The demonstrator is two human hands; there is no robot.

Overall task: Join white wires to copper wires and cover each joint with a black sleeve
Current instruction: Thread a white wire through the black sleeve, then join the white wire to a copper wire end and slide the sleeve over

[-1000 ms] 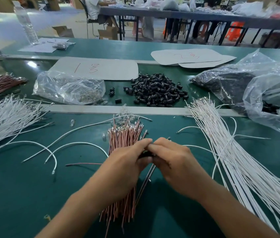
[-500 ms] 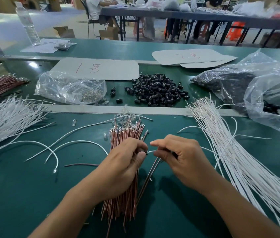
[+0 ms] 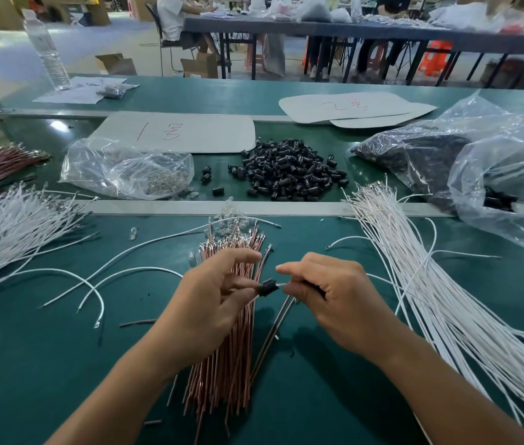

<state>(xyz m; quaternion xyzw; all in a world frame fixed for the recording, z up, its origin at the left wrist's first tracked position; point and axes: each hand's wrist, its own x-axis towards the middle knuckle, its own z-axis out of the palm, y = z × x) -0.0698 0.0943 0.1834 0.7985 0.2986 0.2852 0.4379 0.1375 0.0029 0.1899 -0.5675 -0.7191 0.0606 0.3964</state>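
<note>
A small black sleeve [image 3: 268, 287] sits on a white wire between my two hands, just above the table. My left hand [image 3: 212, 303] pinches the wire at the sleeve's left end. My right hand [image 3: 334, 300] pinches the white wire on the sleeve's right side and also holds a dark copper wire [image 3: 273, 332] that trails down toward me. Under my left hand lies a bundle of copper wires [image 3: 225, 364]. A pile of loose black sleeves [image 3: 289, 170] lies beyond the metal strip. White wires [image 3: 440, 300] fan out at the right.
More white wires [image 3: 13, 226] lie at the left, with a few loose ones [image 3: 93, 284] nearer. A clear bag of small metal parts [image 3: 125, 170] and large plastic bags [image 3: 478, 162] sit at the back. A metal strip [image 3: 286, 208] crosses the green table.
My hands have moved apart from each other. The black sleeve, hidden between my fingers before, now shows on the white wire between them.
</note>
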